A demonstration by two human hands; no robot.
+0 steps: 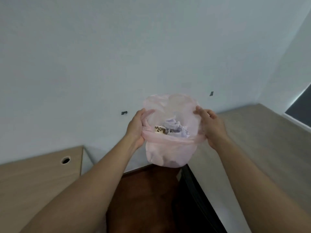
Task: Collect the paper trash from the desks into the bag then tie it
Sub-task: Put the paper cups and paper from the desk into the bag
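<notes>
**Between my hands: bag mouth up, held from both sides**

Ahead of me rises a plain pale wall (117,47). Below it, a light wood worktop with a round cable hole (33,182) lies to my left. A second light wood worktop (260,140) runs off to my right, with dark brown floor (148,190) in the gap between them.

Over that gap, seemingly clear of both worktops, hangs the thin translucent pink plastic bag (168,153). It is straight ahead and midway between my arms, so neither hand is nearer. Its long axis runs up and down: the rounded bottom points at the floor and the open mouth tilts up toward me. The rim is stretched left to right, its near edge bunched into a band from one hand to the other.

My left hand (136,130) has its fingers curled round the left side of the rim. My right hand (210,126) grips the right side, its fingers partly veiled by plastic.

Inside sit crumpled pale lilac-white paper (175,126) and, just beside it on the left, a small brown-spotted item (159,129) I cannot identify. Tying, I judge, calls for drawing the two held sides together over the mouth.
</notes>
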